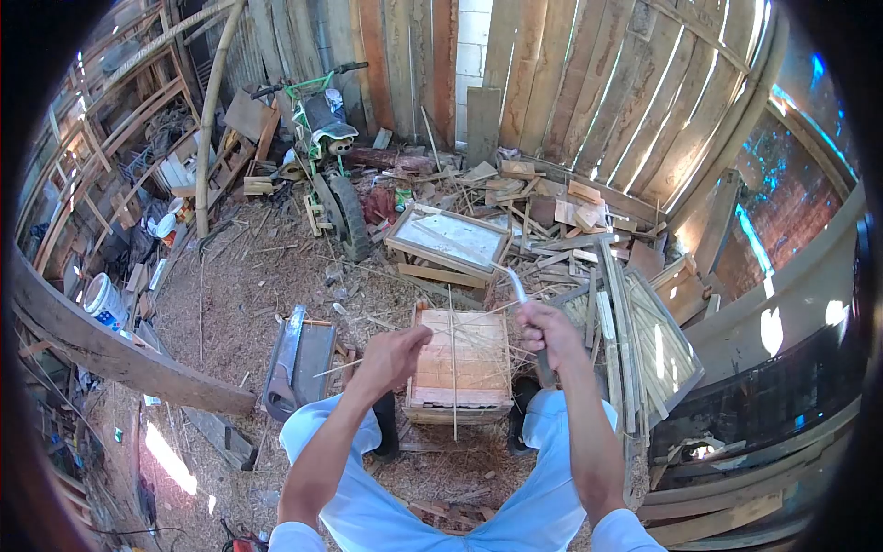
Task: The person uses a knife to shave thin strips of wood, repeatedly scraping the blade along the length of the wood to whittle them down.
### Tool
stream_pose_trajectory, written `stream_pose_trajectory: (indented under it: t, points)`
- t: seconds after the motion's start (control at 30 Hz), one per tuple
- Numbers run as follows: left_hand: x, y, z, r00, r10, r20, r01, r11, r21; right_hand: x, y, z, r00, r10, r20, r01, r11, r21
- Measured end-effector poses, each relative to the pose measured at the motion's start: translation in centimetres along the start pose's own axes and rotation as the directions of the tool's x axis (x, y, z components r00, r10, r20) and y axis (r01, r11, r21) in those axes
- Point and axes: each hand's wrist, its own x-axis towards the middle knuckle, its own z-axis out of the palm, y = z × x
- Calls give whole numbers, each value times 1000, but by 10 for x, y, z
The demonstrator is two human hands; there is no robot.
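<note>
My left hand [394,357] is closed on a thin bamboo strip [464,315] that runs up and to the right across the view. A curved knife [518,287] is gripped in my right hand [544,327], its blade meeting the strip near its upper end. Both hands hover above a wooden box [460,363] that stands on the ground between my knees, with several thin sticks lying across its top. My legs in light blue trousers frame the box.
A framed board [448,241] lies beyond the box. A green motorbike [326,138] leans at the back wall. Scrap wood is piled at back right, slatted panels [644,331] lie to the right, and a saw tool [296,361] rests at left. Shavings cover the ground.
</note>
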Motion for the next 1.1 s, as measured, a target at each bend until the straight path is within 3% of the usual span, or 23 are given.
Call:
stream_pose_trajectory:
  t: [0.13,0.2,0.23,0.33,0.37,0.47,0.5,0.57,0.67,0.77,0.87,1.1]
  points:
    - [-10,-24,-19,998,13,-67,-15,999,-28,3,-19,-44,983,-96,-157,108,992,66]
    - [-14,-35,-28,976,-216,36,219,973,-74,-3,-25,-57,960,-160,-230,184,979,86]
    - [-13,-31,-32,960,-278,39,280,938,-206,-3,-27,-56,929,-223,-297,263,960,102]
    - [-4,-33,-19,970,-240,46,244,948,-203,-8,-12,-36,914,-296,-277,307,952,-4]
    - [0,-29,-13,989,-146,11,145,970,-197,-9,-4,-25,925,-330,-189,332,943,-20]
    - [13,-14,6,979,-203,28,205,969,-137,-14,11,24,966,-257,-39,246,954,-172]
    - [16,-11,14,982,-185,-33,175,965,-197,-11,18,34,980,-198,19,196,946,-257]
    - [21,-2,22,986,-161,-29,150,962,-229,-10,32,53,990,-96,105,120,959,-256]
    - [27,10,28,992,-123,-5,117,954,-277,1,46,58,976,-115,184,138,983,-120]
    - [27,16,20,985,-165,57,174,952,-250,9,43,54,984,-96,148,114,986,-118]
    - [23,11,23,993,-117,15,116,950,-289,12,40,44,991,-90,95,97,993,-68]
    - [8,3,3,955,-202,215,276,872,-405,3,7,10,992,-126,23,124,989,85]
